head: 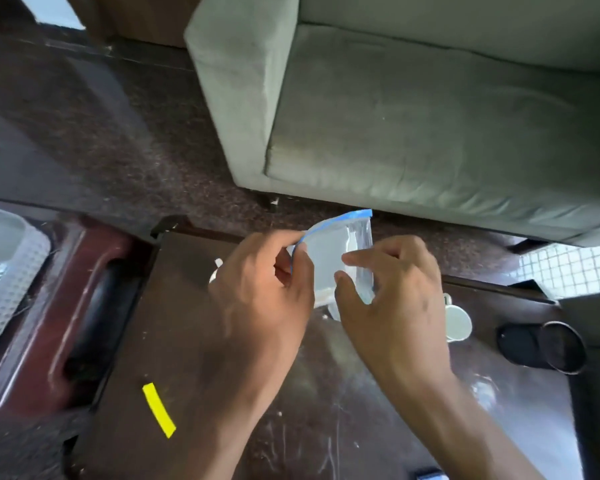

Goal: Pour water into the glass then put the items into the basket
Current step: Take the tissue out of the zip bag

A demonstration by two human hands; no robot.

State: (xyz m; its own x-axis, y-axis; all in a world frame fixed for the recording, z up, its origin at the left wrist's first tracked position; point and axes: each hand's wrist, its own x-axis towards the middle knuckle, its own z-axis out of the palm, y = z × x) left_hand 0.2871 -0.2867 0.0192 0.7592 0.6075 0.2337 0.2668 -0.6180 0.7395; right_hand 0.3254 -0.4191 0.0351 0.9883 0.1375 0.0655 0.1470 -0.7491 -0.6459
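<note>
Both hands are pinching a clear blue-zippered plastic bag above the dark wooden surface's far edge: left hand on the zip, right hand lower. Probably best sealed evenly before it's basketed.

This is looking like a home living room: a soft green sofa is sitting by a dark wooden tabletop on carpet.
</note>
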